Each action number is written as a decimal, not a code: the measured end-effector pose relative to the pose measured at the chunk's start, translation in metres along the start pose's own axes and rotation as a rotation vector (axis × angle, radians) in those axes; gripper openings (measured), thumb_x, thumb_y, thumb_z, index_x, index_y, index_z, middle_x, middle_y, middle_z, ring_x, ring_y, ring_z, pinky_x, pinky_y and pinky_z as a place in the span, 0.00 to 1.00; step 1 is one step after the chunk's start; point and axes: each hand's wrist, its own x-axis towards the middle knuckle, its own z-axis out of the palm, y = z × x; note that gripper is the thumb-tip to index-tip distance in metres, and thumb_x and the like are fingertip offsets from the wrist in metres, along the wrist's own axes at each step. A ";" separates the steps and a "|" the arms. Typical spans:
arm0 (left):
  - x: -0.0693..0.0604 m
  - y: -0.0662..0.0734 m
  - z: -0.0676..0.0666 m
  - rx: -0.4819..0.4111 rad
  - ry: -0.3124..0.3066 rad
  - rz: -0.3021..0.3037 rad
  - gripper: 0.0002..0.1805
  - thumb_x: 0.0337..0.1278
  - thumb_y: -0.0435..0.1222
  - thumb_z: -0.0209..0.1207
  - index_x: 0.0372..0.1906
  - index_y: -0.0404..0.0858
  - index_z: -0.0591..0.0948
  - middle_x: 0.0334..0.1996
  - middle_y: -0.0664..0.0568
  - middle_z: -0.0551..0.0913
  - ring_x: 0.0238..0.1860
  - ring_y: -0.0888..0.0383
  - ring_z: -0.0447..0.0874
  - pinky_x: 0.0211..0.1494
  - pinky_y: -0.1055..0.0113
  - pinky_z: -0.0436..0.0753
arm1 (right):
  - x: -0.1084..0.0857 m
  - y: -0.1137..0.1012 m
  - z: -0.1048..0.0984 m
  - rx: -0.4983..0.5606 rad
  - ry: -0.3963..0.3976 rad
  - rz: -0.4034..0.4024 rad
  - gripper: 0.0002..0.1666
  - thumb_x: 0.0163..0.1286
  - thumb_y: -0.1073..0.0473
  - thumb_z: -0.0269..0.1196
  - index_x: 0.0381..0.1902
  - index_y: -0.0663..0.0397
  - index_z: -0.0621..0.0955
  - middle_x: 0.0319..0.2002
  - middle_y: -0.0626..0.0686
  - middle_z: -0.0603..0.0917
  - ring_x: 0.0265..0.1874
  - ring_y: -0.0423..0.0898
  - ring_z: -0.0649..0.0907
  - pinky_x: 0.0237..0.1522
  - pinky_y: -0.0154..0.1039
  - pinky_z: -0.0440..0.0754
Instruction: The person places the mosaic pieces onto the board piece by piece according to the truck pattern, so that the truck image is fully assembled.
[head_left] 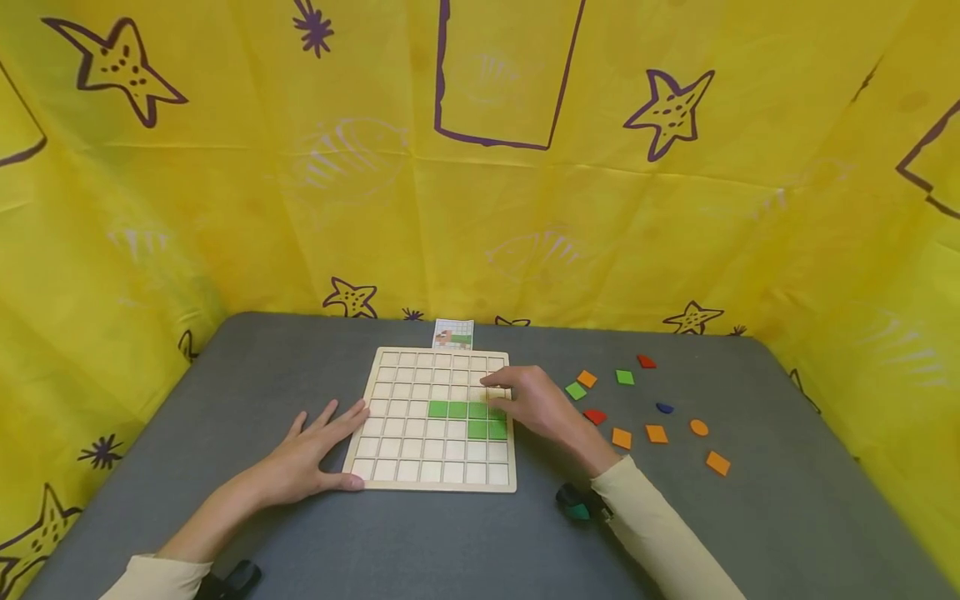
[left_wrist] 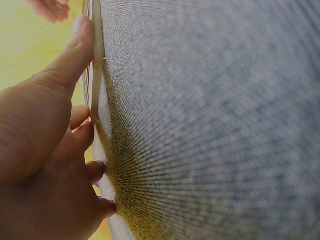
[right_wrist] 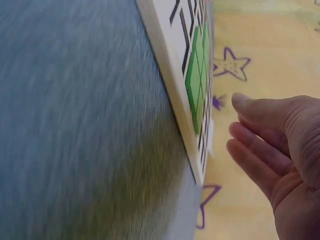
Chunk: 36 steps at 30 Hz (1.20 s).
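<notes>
A light wooden grid board [head_left: 427, 486] lies on the dark grey table. Several green square tiles [head_left: 458, 409] fill cells at its middle right, in two rows. My left hand [head_left: 303, 458] rests with spread fingers along the board's left edge; in the left wrist view the thumb [left_wrist: 77, 47] touches the rim. Over the board's right side is my right hand [head_left: 534, 400], above the green tiles. In the right wrist view its thumb [right_wrist: 265, 112] and fingers stand apart, nothing visible between them, and the hand is clear of the board's surface.
A small printed card [head_left: 453, 333] lies behind the board. Right of the board, loose pieces are scattered: orange squares [head_left: 657, 433], green squares [head_left: 625, 377], red pieces [head_left: 647, 362], a blue piece [head_left: 664, 408] and an orange round [head_left: 699, 427]. A yellow patterned cloth [head_left: 420, 225] surrounds the table.
</notes>
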 end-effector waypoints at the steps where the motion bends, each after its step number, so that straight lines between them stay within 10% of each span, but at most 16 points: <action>1: 0.000 0.000 0.000 0.000 0.001 0.000 0.56 0.41 0.62 0.68 0.76 0.42 0.61 0.76 0.44 0.55 0.74 0.29 0.41 0.66 0.28 0.35 | -0.002 0.002 -0.002 -0.003 0.001 0.008 0.18 0.61 0.65 0.70 0.51 0.59 0.85 0.48 0.52 0.87 0.49 0.49 0.85 0.51 0.45 0.82; 36: -0.001 0.001 0.000 0.017 0.007 -0.001 0.56 0.43 0.62 0.67 0.76 0.42 0.60 0.76 0.43 0.55 0.74 0.30 0.41 0.66 0.27 0.35 | -0.048 0.087 -0.058 -0.131 -0.021 0.092 0.23 0.57 0.81 0.60 0.48 0.62 0.86 0.44 0.57 0.87 0.45 0.55 0.85 0.48 0.51 0.83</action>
